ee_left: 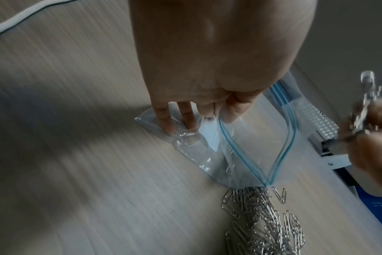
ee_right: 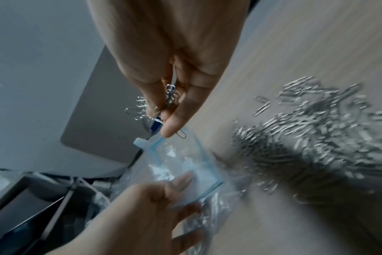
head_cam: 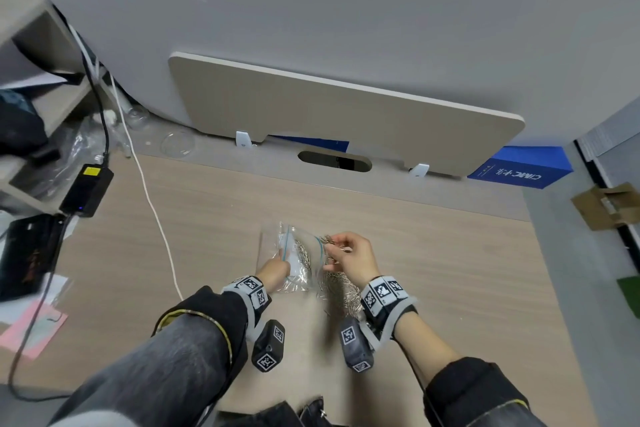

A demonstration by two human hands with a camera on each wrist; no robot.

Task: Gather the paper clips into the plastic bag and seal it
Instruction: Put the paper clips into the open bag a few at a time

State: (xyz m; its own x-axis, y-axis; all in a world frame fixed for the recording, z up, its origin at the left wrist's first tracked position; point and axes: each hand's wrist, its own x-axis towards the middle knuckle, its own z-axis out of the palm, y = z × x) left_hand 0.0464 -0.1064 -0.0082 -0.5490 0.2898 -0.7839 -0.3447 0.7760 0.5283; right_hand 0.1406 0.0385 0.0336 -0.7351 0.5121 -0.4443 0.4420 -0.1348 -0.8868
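the left hand (ee_left: 209,96) is reaching forward and down, its thumb and fingers (ee_left: 164,117) curling in a pinching grip. the right hand (ee_right: 175,89) is hovering just beside it, fingers bunching in a closed pinch, wrist raised.

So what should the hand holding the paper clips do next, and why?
Probably let go: the right hand pinches a small bunch of silver metal paper clips just above the blue-edged mouth of the clear plastic zip bag, which the left hand holds open. A big pile of loose clips waits.
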